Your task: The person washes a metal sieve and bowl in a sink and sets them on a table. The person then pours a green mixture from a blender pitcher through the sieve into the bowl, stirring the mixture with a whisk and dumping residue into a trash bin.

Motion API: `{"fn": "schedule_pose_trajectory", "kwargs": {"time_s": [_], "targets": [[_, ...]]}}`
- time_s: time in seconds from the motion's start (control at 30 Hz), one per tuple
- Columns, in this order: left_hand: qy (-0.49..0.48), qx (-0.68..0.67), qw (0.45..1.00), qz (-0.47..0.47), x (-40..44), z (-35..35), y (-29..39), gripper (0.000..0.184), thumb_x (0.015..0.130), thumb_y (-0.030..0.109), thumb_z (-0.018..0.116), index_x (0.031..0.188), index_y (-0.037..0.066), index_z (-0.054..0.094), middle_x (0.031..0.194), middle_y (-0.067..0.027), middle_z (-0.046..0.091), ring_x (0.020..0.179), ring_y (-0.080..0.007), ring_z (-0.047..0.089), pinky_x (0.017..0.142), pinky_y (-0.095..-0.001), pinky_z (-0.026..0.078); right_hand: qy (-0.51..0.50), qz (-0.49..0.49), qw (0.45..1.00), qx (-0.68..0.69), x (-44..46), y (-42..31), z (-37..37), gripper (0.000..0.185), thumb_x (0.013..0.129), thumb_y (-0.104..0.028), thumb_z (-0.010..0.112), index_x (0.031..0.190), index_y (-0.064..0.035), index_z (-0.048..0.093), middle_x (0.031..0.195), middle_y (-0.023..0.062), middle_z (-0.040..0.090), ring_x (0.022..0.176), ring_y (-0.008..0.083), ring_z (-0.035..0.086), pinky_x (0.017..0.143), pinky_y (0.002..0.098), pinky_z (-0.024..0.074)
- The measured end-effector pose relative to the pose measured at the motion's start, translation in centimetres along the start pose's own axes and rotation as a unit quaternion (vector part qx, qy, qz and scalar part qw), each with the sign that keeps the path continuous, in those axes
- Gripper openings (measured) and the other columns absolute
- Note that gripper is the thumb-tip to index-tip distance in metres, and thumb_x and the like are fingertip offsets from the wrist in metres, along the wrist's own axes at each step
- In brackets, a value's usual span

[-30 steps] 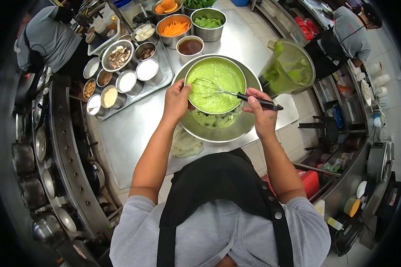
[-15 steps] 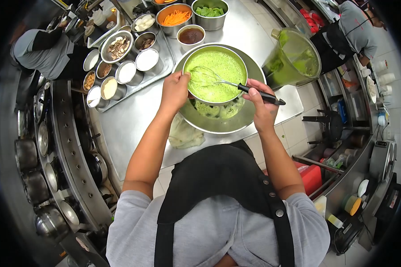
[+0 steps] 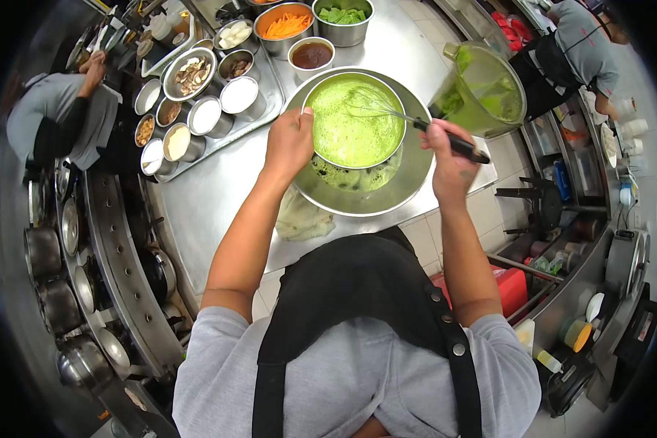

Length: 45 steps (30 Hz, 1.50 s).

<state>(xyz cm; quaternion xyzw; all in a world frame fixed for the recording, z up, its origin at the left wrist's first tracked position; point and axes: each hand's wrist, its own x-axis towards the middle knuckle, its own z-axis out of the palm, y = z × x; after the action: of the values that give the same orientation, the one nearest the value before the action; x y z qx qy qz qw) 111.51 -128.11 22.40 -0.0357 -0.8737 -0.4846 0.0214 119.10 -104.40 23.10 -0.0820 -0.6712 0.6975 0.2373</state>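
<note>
My left hand (image 3: 290, 140) is closed on the rim of a strainer (image 3: 315, 150) full of frothy green liquid (image 3: 347, 131). The strainer sits over a wide metal bowl (image 3: 409, 179), where more green liquid with bubbles shows below it. In my right hand (image 3: 451, 150) is the black handle of a whisk (image 3: 409, 118); its wires dip into the liquid in the strainer. A cloth (image 3: 303, 217) lies on the table beside the bowl, nearer my body.
Left of the bowl, a metal tray (image 3: 270, 113) carries several ingredient cups. A sauce cup (image 3: 312, 58) and pots of carrots (image 3: 286, 33) and greens (image 3: 344, 20) stand behind. At right is a green-smeared blender jar (image 3: 482, 91). Two people (image 3: 58, 120) (image 3: 573, 55) stand nearby.
My right hand has moved right and lifted slightly off the strainer's rim with the whisk, whose wires have shifted right. The person at left has turned and raised their hands.
</note>
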Motion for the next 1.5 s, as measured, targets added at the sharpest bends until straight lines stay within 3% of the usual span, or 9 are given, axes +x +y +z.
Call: {"fn": "schedule_pose_trajectory", "kwargs": {"time_s": [0.17, 0.3, 0.43, 0.57, 0.7, 0.83, 1.03, 1.17, 1.5], "targets": [[-0.017, -0.009, 0.999, -0.046, 0.5, 0.4, -1.3, 0.039, 0.097, 0.027, 0.046, 0.081, -0.005, 0.059, 0.073, -0.0261, 0.058, 0.068, -0.0416, 0.055, 0.068, -0.0441, 0.043, -0.141, 0.016, 0.987, -0.068, -0.7, -1.1, -1.9, 0.010, 0.086, -0.010, 0.070, 0.093, -0.0030, 0.070, 0.083, 0.0027, 0.067, 0.076, 0.0073, 0.060, 0.068, 0.0216, 0.0470], [-0.036, -0.047, 0.996, -0.066, 0.6, 0.7, -2.0, 0.040, 0.097, 0.027, 0.045, 0.079, -0.005, 0.058, 0.072, -0.0263, 0.057, 0.069, -0.0412, 0.055, 0.068, -0.0446, 0.043, -0.009, 0.036, 0.999, -0.004, 0.9, -1.3, -1.4, 0.007, 0.086, -0.009, 0.069, 0.089, -0.0031, 0.070, 0.080, 0.0039, 0.068, 0.071, 0.0077, 0.061, 0.063, 0.0224, 0.0482], [-0.038, -0.026, 0.996, -0.073, 0.6, 1.0, -2.0, 0.039, 0.098, 0.028, 0.045, 0.080, -0.005, 0.059, 0.073, -0.0261, 0.058, 0.071, -0.0412, 0.056, 0.069, -0.0444, 0.043, -0.174, -0.016, 0.979, -0.107, -0.2, -2.2, -1.2, 0.009, 0.083, -0.009, 0.072, 0.091, -0.0031, 0.071, 0.080, 0.0019, 0.068, 0.072, 0.0071, 0.061, 0.062, 0.0217, 0.0474], [-0.016, -0.023, 0.999, -0.044, 0.3, 0.1, -1.8, 0.038, 0.098, 0.027, 0.044, 0.084, -0.005, 0.061, 0.078, -0.0269, 0.060, 0.077, -0.0441, 0.057, 0.072, -0.0450, 0.044, -0.048, 0.050, 0.998, -0.012, 1.4, -1.8, -2.1, 0.007, 0.085, -0.008, 0.069, 0.090, -0.0022, 0.069, 0.079, 0.0047, 0.068, 0.068, 0.0088, 0.061, 0.060, 0.0220, 0.0475], [-0.010, -0.016, 1.000, -0.018, 0.4, 0.3, -1.3, 0.038, 0.098, 0.025, 0.044, 0.084, -0.006, 0.060, 0.083, -0.0280, 0.060, 0.080, -0.0451, 0.057, 0.074, -0.0464, 0.043, -0.184, 0.026, 0.978, -0.096, 0.2, -2.3, -0.3, 0.011, 0.084, -0.012, 0.071, 0.091, -0.0030, 0.069, 0.077, 0.0033, 0.068, 0.068, 0.0082, 0.061, 0.059, 0.0217, 0.0471], [-0.025, -0.034, 0.997, -0.062, 0.3, -0.1, -2.0, 0.037, 0.098, 0.025, 0.044, 0.086, -0.006, 0.060, 0.086, -0.0285, 0.061, 0.081, -0.0452, 0.056, 0.076, -0.0472, 0.043, -0.062, 0.055, 0.994, -0.075, 1.7, -3.2, -2.0, 0.012, 0.088, -0.012, 0.066, 0.093, -0.0015, 0.067, 0.077, 0.0085, 0.069, 0.063, 0.0113, 0.063, 0.057, 0.0236, 0.0490], [-0.019, -0.022, 0.998, -0.051, 0.0, 0.9, -2.7, 0.036, 0.097, 0.026, 0.046, 0.087, -0.005, 0.062, 0.088, -0.0275, 0.062, 0.080, -0.0433, 0.058, 0.075, -0.0467, 0.044, -0.175, 0.066, 0.975, -0.119, 1.4, -4.0, -1.7, 0.009, 0.086, -0.012, 0.067, 0.085, -0.0029, 0.068, 0.074, 0.0033, 0.067, 0.068, 0.0083, 0.062, 0.061, 0.0231, 0.0486], [0.025, -0.080, 0.996, 0.024, -0.5, 1.7, -3.3, 0.034, 0.097, 0.024, 0.049, 0.090, -0.006, 0.065, 0.088, -0.0275, 0.065, 0.082, -0.0407, 0.062, 0.076, -0.0457, 0.047, -0.047, 0.049, 0.995, -0.075, 2.3, -3.5, 0.2, 0.013, 0.087, -0.013, 0.068, 0.084, -0.0006, 0.066, 0.074, 0.0073, 0.067, 0.065, 0.0114, 0.063, 0.059, 0.0243, 0.0503], [0.014, -0.020, 1.000, 0.013, -0.8, 2.2, -3.2, 0.035, 0.096, 0.026, 0.048, 0.087, -0.004, 0.064, 0.087, -0.0276, 0.061, 0.085, -0.0447, 0.058, 0.077, -0.0471, 0.045, -0.150, 0.000, 0.980, -0.132, 1.7, -2.3, 0.5, 0.012, 0.091, -0.013, 0.064, 0.087, -0.0027, 0.060, 0.066, 0.0056, 0.061, 0.054, 0.0117, 0.057, 0.052, 0.0264, 0.0467]]}}
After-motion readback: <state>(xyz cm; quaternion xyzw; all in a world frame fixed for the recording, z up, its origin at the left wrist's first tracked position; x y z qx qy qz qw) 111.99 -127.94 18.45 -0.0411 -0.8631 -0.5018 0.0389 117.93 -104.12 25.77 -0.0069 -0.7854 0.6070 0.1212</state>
